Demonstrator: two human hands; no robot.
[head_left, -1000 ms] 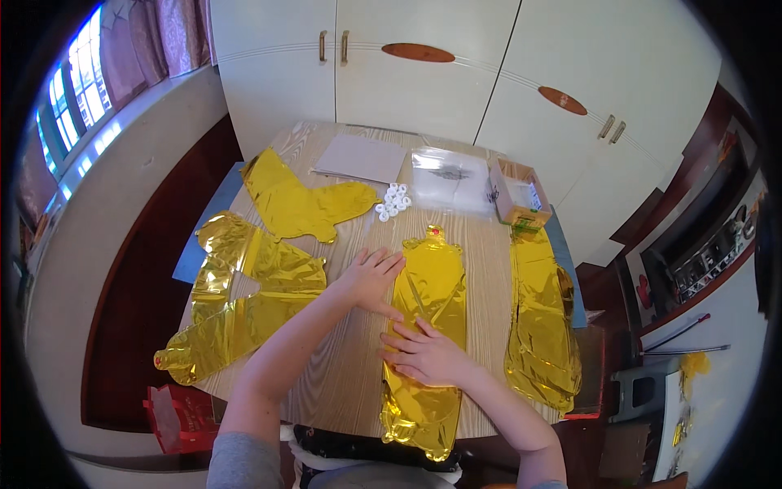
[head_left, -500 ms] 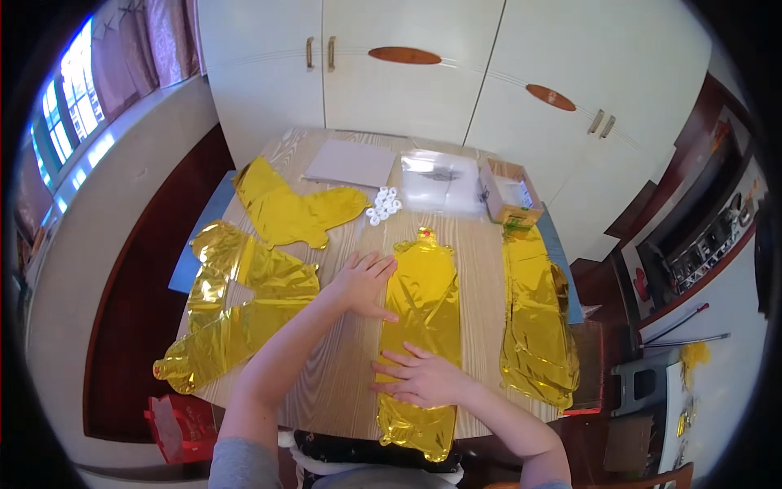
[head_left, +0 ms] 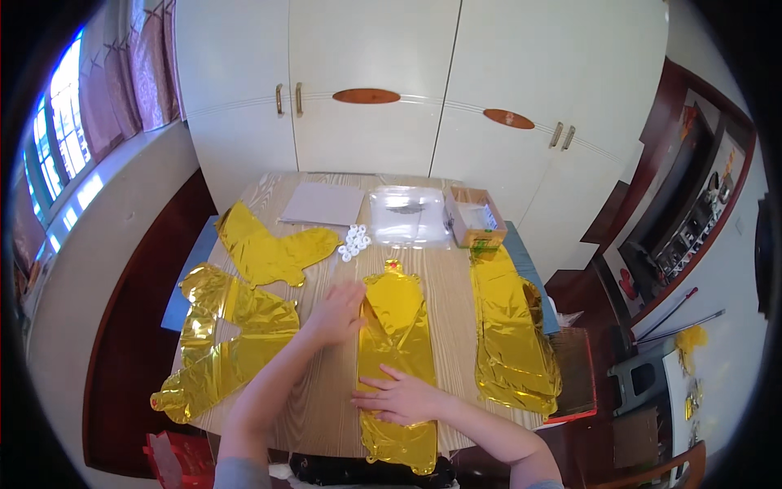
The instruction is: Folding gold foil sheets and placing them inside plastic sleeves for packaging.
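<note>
A flat, uninflated gold foil balloon lies lengthwise in front of me on the wooden table, a small red spot on the tab at its far end. My left hand is at the balloon's upper left edge, fingers stretched out and slightly blurred. Flat across its lower half rests my right hand, fingers spread and pointing left. Neither hand grips anything. To the left lie two more gold foil balloons, an angular one and an L-shaped one; further gold foil lies on the right.
Along the table's far side are a pale sheet stack, small white rings, a clear plastic packet and an open cardboard box. White cabinets stand behind. A red bag sits below left.
The view has tilted up, so the table sits lower. My left hand's fingers have drawn closer together at the balloon's edge. My right hand stays flat on the foil.
</note>
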